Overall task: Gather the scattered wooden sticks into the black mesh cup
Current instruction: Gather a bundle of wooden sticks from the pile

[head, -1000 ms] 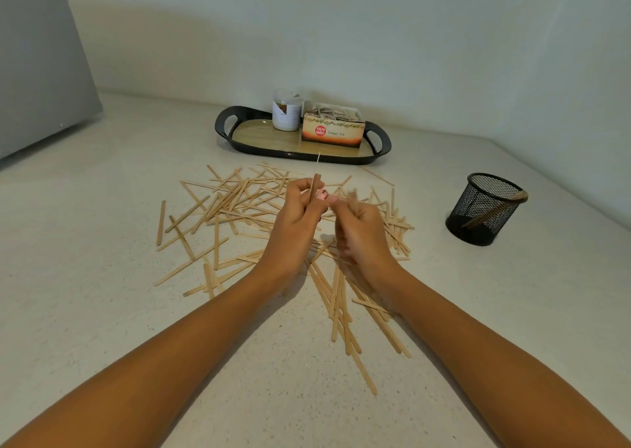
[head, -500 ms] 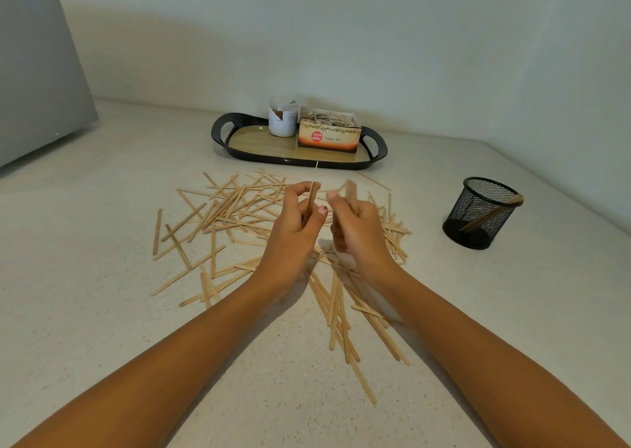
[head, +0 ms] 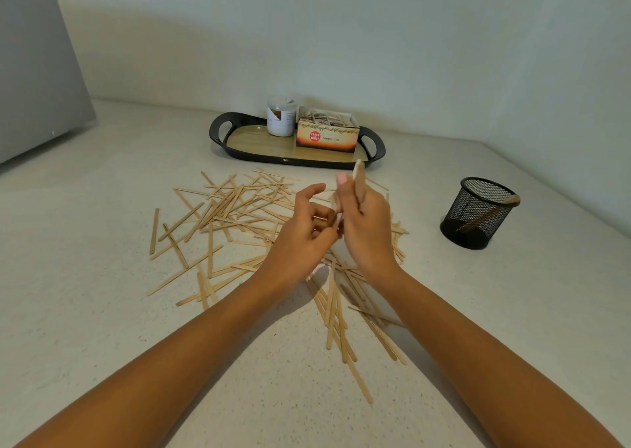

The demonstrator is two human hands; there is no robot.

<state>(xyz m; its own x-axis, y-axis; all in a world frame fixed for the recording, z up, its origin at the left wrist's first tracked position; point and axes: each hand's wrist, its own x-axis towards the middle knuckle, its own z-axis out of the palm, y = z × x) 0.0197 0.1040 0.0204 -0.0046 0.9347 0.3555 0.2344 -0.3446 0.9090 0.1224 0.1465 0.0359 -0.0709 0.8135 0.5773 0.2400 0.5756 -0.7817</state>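
Observation:
Several light wooden sticks [head: 235, 208] lie scattered in a loose pile on the pale counter, under and around both hands. My right hand [head: 367, 225] grips a small bundle of sticks [head: 358, 174] upright above the pile's middle, their tips poking out past the thumb. My left hand [head: 305, 225] hovers right beside it, index finger stretched out, the other fingers loosely curled with no stick visible in them. The black mesh cup [head: 461, 208] stands at the right, apart from the pile, with a stick [head: 512, 200] leaning on its rim.
A black-rimmed tray [head: 218, 130] sits behind the pile against the wall, carrying a white jar [head: 280, 121] and an orange tea box [head: 327, 135]. A grey appliance [head: 34, 72] fills the far left. Walls meet in a corner behind the cup.
The stick my left hand held upright is now in the right hand's bundle. The left fingers have loosened, and the right hand has risen a little with its sticks.

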